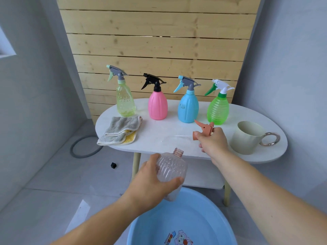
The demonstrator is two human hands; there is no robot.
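While four spray bottles (175,99) line the white counter (166,137) against wood slats, my left hand (152,184) grips the uncapped bottle (170,169) over a basin (178,225); my right hand (213,141) clutches its sprayer head (203,129).

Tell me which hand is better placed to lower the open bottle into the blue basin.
Left. The left hand grips the bottle just above the basin; the right hand holds the spray head over the table.

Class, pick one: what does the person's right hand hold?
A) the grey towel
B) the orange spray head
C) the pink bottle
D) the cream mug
B: the right hand grips the orange spray head over the table, while the left hand holds the uncapped clear bottle.
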